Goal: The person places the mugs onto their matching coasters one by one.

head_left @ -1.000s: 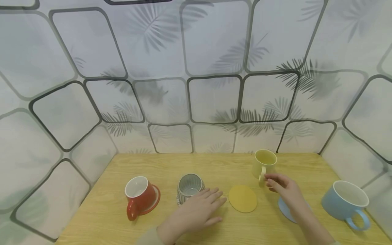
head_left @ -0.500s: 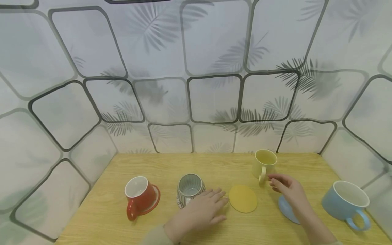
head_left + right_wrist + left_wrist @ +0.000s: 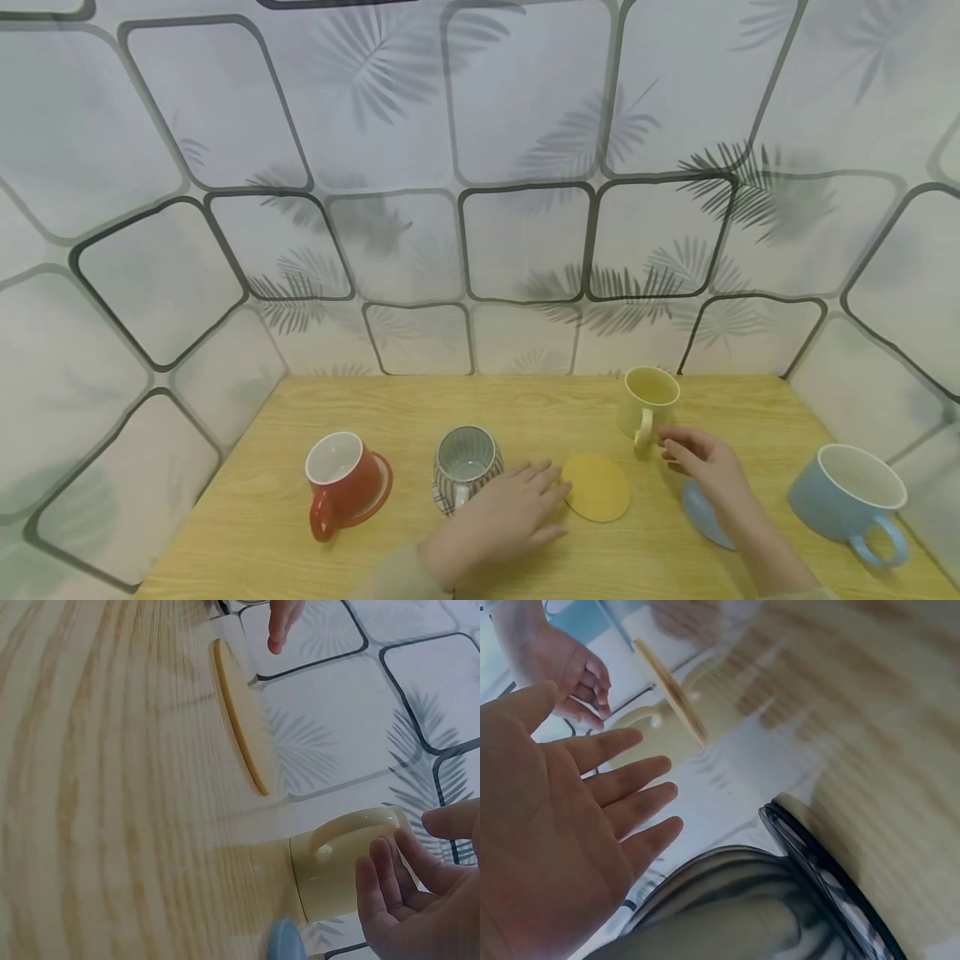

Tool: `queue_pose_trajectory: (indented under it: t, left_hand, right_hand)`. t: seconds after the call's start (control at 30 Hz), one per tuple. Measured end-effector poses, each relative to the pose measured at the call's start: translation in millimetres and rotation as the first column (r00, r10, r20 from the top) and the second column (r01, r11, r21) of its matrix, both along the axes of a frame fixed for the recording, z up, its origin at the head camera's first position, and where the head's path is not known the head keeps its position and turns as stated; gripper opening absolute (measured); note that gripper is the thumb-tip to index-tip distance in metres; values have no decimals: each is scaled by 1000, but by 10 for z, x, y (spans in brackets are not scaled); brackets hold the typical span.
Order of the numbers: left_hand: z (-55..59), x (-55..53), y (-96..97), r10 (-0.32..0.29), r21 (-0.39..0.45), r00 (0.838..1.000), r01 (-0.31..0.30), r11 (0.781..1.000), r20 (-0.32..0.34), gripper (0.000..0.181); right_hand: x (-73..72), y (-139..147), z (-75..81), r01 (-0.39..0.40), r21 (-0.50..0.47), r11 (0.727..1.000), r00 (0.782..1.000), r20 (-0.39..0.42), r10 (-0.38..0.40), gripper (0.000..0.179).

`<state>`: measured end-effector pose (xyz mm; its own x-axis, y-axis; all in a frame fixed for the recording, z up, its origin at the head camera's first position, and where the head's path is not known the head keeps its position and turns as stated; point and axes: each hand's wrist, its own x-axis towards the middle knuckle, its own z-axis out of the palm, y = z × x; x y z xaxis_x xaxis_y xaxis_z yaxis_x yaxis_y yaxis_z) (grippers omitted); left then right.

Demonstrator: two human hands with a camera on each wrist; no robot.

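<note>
My left hand (image 3: 506, 517) hovers palm down with fingers outstretched, between a grey striped mug (image 3: 448, 473) and a round yellow coaster (image 3: 597, 490). Its fingertips overlap the coaster's left edge in the head view; the left wrist view shows the palm bare. The striped mug stands on a patterned coaster (image 3: 441, 498), its handle partly behind this hand. My right hand (image 3: 711, 471), fingers loosely bent, holds nothing beside the handle of a pale yellow mug (image 3: 632, 410). In the right wrist view its fingertips overlap the yellow mug (image 3: 330, 881). Below the right forearm lies a blue coaster (image 3: 701, 515), partly covered.
A red mug (image 3: 357, 485) stands on a red coaster (image 3: 387, 479) at the left. Near the table's right edge is a large light blue mug (image 3: 825, 498), handle toward the front. A patterned curtain (image 3: 525, 242) encloses the wooden table (image 3: 390, 400) at back and sides.
My left hand has slid rightward, away from the striped mug to the yellow coaster's edge, uncovering more of the mug's handle. My right hand has drawn slightly back from the yellow mug's handle.
</note>
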<state>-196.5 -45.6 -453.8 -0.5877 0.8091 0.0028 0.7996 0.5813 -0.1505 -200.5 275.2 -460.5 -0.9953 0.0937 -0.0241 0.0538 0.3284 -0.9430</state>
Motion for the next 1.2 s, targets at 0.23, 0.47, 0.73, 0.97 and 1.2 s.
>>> queue_pose_trajectory:
  t: [0.23,0.47,0.73,0.97,1.2]
  left_hand:
    - [-13,-45,117,36,-29,999,-36,999,9,65]
    - [-31,-103,240,100,-79,994,-96,992,49,71]
    - [-114,-240,347,150,-105,988,-146,984,31,76]
    - [-145,-313,410,194,-135,981,-188,973,27,82]
    - [-162,-349,449,233,-146,971,-222,964,57,85]
  right_hand:
    - [-64,35,-48,10,28,1000,999,37,-11,47]
    - [-87,35,-85,12,16,1000,1000,22,-13,46]
    - [-98,6,-87,5,-28,1000,1000,11,-4,48]
    - [-123,7,-99,7,-43,999,1000,20,-6,50]
    - [-151,-1,-94,0,-39,999,1000,24,1,52]
